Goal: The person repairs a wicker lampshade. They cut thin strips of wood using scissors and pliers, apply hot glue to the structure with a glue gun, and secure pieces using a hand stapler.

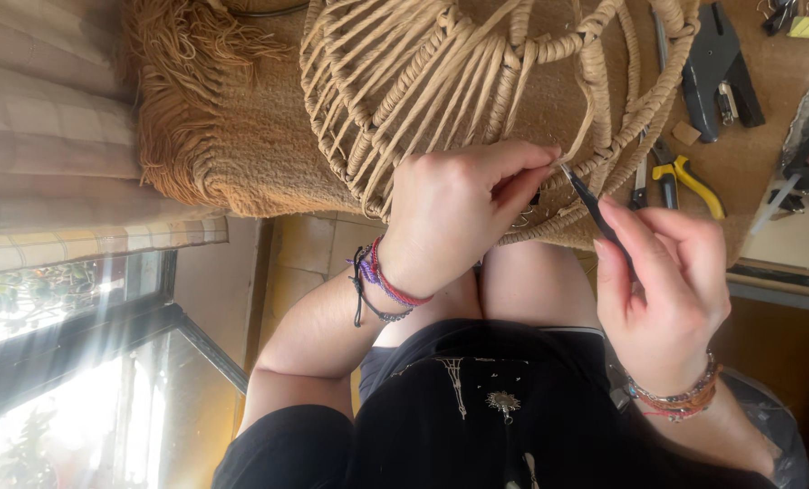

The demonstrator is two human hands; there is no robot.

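My left hand (454,213) pinches a cord on the woven raffia frame (477,91) at upper centre; my right hand (663,281) grips slim pliers (590,204) there. I judge I'm fastening a strand; next needs a steady pull

Woven basket (477,81) of twisted tan cord, rough and matt. Fringed mat (214,136) of coarse, hairy brown fibre. Slim pliers (595,210) of dark metal, dull sheen. Second pliers (685,177) with glossy yellow plastic grips. Black punch tool (717,72), smooth and matt. Braided thread bracelets (382,285), soft cloth.
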